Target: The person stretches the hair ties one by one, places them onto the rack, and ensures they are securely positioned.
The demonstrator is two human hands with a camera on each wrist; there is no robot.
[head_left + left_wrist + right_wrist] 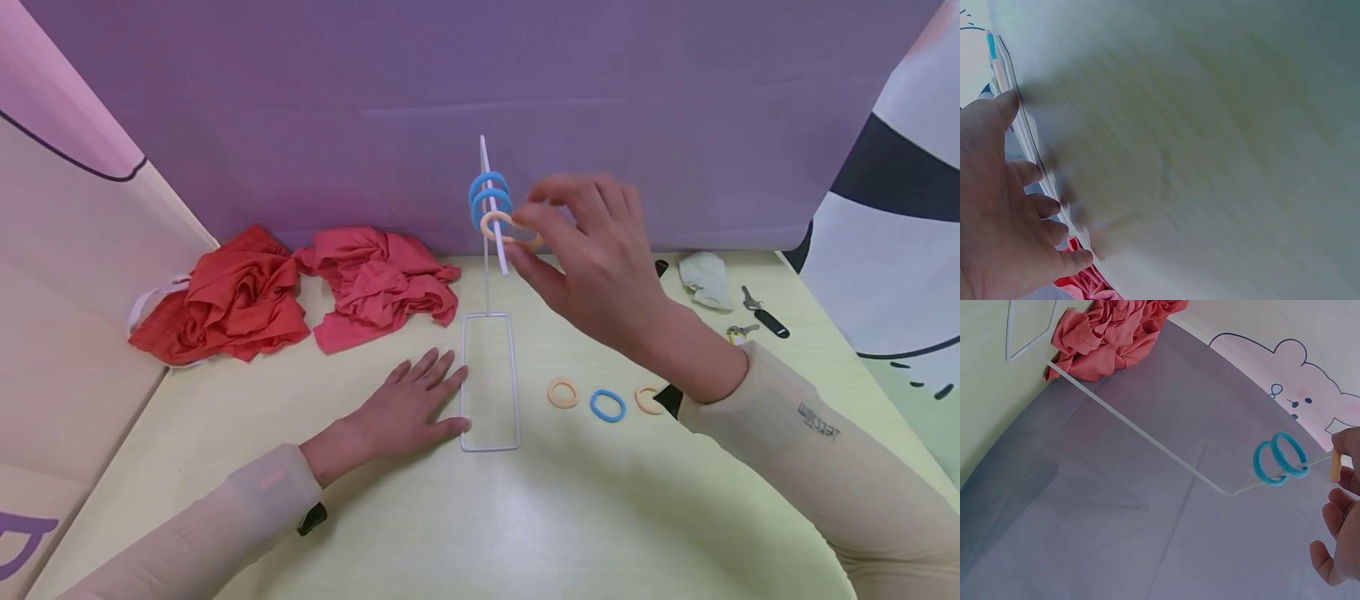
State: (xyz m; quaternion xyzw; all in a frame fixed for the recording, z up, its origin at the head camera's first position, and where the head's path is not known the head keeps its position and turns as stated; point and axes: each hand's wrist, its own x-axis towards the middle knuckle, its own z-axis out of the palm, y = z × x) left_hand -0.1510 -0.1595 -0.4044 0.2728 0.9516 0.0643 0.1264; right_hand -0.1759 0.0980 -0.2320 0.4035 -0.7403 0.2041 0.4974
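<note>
My right hand (600, 250) pinches a peach hair tie (487, 228) between thumb and index finger, at the front end of a white wire stand's raised arm. In the head view the tie loops around that arm. Two blue hair ties (1260, 464) hang on the arm farther back. The wire stand (515, 383) has a thin upright and a rectangular base on the table. Flat on the table, my left hand (408, 408) has its fingers spread, with thumb and fingertips right at the base's left side.
Right of the base lie a peach hair tie (562, 393), a blue one (607, 406) and another peach one (647, 399). Two crumpled cloths, red (240, 292) and pink (382, 283), lie at the back left. Keys (765, 317) and a whitish cloth (705, 279) sit back right.
</note>
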